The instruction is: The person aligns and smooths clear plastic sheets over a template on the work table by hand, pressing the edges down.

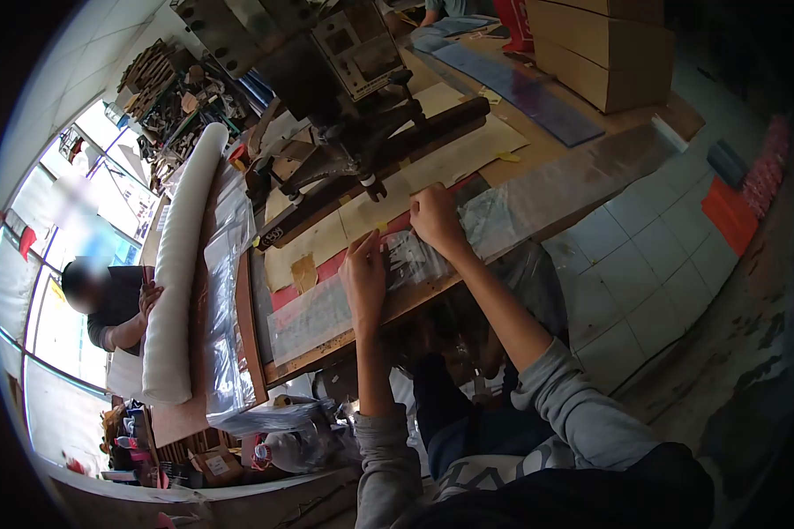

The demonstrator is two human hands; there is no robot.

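Both of my hands are over the front part of the workbench, in front of a dark press machine [348, 132]. My left hand [363, 271] has its fingers pinched together at the clear plastic sheet [538, 196] along the bench's front edge. To the right and a little farther back, my right hand [436, 217] is closed, its fingers curled at the same sheet. Under the plastic lies a red strip [331, 266], with tan card [326, 236] behind it. Whatever sits between my fingertips is too small to make out.
A long white foam roll [181, 264] lies at the left, with a person [119, 300] holding it. Clear plastic film [228, 326] lies beside it. Cardboard boxes [600, 57] and a bluish sheet [529, 93] are at the back right. An orange item [730, 216] stands on the right.
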